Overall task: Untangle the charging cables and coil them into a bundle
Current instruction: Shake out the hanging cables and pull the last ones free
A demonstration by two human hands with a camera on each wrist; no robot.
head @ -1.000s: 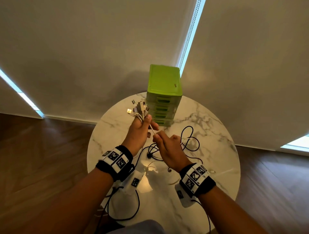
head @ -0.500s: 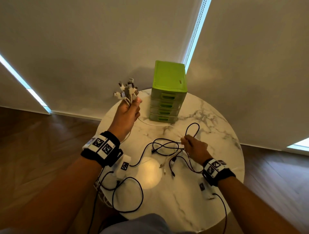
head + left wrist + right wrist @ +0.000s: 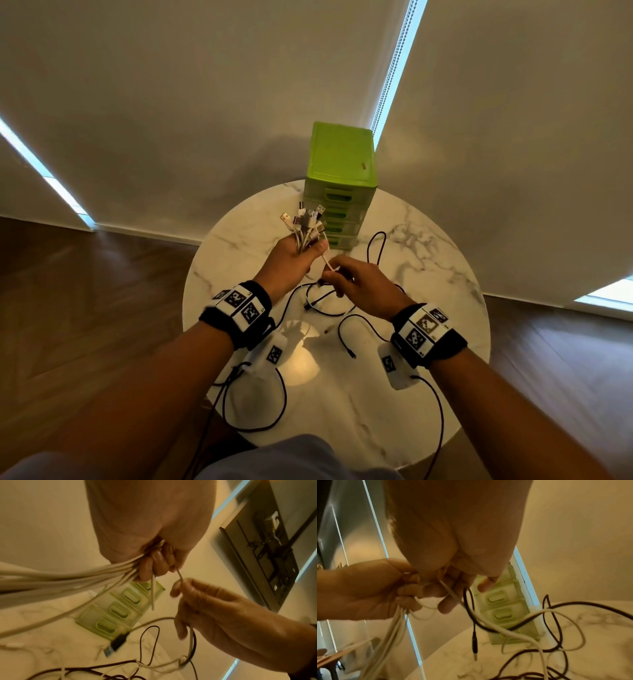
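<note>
My left hand [image 3: 294, 255] is raised over the round marble table [image 3: 445, 308] and grips a bunch of white charging cables [image 3: 306, 222], their USB plugs fanning upward. In the left wrist view the white cables [image 3: 68, 577] run out below the curled fingers [image 3: 154, 563]. My right hand [image 3: 359, 284] sits just right of it and pinches one white cable [image 3: 179, 574] that leads up into the left fist; it also holds a black cable [image 3: 469, 605]. Black cables [image 3: 329, 305] lie looped on the table beneath both hands.
A green plastic drawer tower [image 3: 339, 185] stands at the table's far edge, close behind the left hand. Blinds hang behind the table. Wood floor lies on both sides. Black wrist-camera leads [image 3: 253, 404] trail over the near table edge.
My left hand came down and right, back toward the drawer tower. My right hand rose off the cables on the table and now pinches a white cable beside the left fist.
</note>
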